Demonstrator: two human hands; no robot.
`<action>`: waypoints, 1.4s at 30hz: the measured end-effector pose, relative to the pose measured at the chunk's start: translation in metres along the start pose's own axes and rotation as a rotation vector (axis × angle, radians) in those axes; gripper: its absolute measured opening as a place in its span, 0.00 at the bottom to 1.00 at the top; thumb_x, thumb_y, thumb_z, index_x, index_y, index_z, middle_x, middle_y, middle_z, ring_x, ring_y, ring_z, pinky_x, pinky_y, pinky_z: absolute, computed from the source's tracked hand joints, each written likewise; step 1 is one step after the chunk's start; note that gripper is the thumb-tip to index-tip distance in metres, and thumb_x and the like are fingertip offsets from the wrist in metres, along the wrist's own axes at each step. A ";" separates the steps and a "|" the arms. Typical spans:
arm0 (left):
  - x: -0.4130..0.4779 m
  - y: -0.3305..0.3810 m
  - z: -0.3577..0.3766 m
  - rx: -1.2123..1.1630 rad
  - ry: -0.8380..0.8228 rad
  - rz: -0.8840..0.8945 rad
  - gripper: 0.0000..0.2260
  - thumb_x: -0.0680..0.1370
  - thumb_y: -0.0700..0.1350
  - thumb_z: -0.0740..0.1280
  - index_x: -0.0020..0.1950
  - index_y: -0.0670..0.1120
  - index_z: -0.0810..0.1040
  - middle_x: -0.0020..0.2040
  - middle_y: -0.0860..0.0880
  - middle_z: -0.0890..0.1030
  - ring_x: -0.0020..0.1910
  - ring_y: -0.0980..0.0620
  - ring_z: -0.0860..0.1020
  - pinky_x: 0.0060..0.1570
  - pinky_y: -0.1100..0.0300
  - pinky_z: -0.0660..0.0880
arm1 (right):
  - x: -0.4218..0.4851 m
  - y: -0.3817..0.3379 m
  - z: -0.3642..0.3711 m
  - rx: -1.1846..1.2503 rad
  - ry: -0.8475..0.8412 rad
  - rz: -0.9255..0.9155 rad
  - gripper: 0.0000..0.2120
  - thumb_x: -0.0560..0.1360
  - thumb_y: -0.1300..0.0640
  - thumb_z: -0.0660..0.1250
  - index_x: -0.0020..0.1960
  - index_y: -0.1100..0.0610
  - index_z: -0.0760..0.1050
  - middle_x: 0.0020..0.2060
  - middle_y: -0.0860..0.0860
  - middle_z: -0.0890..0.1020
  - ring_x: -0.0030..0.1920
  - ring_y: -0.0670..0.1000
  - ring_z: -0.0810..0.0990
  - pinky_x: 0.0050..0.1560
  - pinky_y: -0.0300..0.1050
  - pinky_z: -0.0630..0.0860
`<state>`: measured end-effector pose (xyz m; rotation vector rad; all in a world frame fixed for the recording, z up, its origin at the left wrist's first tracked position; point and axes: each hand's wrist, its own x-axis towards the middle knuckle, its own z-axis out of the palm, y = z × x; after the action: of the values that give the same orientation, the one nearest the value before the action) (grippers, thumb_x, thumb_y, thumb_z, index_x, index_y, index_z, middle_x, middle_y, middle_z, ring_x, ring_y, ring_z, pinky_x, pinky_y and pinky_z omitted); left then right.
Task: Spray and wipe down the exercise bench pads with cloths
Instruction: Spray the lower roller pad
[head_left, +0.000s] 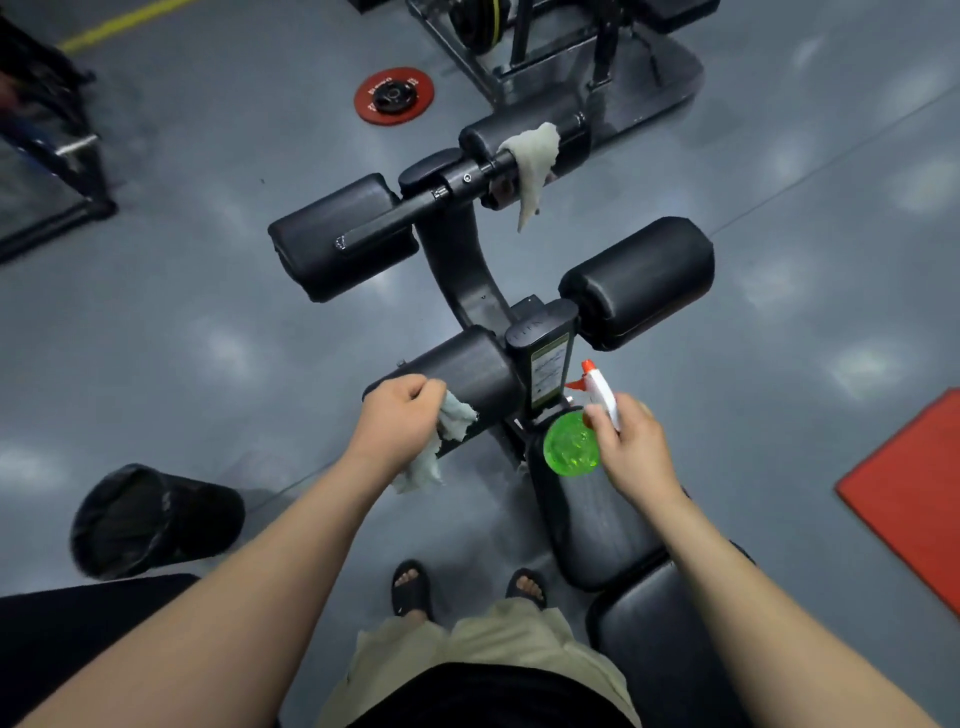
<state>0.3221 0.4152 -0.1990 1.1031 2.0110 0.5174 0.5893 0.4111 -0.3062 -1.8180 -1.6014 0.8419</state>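
Observation:
A black exercise bench stretches away from me, with several black roller pads at its far end. My left hand grips a pale grey cloth against the near-left roller pad. My right hand holds a green spray bottle by its white and red trigger head, just above the front of the seat pad. A second pale cloth hangs over the far bar by the far-right roller pad. The larger right roller pad and left roller pad lie bare.
A black bin lined with a bag lies tipped on the grey floor to my left. A red weight plate lies on the floor ahead, beside a machine frame. A red mat is on the right. My sandalled feet stand beside the bench.

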 end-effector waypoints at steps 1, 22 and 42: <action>0.001 -0.003 -0.002 -0.014 0.016 -0.010 0.13 0.79 0.48 0.64 0.39 0.42 0.80 0.30 0.54 0.80 0.32 0.57 0.76 0.35 0.64 0.72 | 0.003 -0.012 -0.005 0.023 0.015 -0.037 0.12 0.81 0.53 0.67 0.44 0.61 0.73 0.35 0.52 0.74 0.38 0.54 0.72 0.39 0.50 0.65; 0.006 0.016 -0.041 -0.199 0.130 -0.023 0.13 0.78 0.48 0.61 0.41 0.43 0.80 0.32 0.49 0.83 0.37 0.47 0.81 0.37 0.56 0.76 | 0.090 -0.148 0.008 0.091 0.079 -0.324 0.10 0.77 0.48 0.72 0.46 0.54 0.77 0.40 0.45 0.71 0.40 0.44 0.73 0.42 0.31 0.67; 0.022 -0.017 -0.062 -0.338 0.205 -0.057 0.18 0.74 0.46 0.66 0.30 0.49 0.59 0.21 0.55 0.60 0.19 0.50 0.63 0.22 0.63 0.59 | 0.066 -0.168 0.005 -0.120 -0.337 -0.081 0.08 0.72 0.53 0.62 0.49 0.46 0.76 0.46 0.45 0.80 0.47 0.53 0.79 0.53 0.54 0.78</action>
<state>0.2569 0.4250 -0.1811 0.8099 2.0246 0.9338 0.4840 0.4968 -0.1869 -1.7455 -1.9587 1.0800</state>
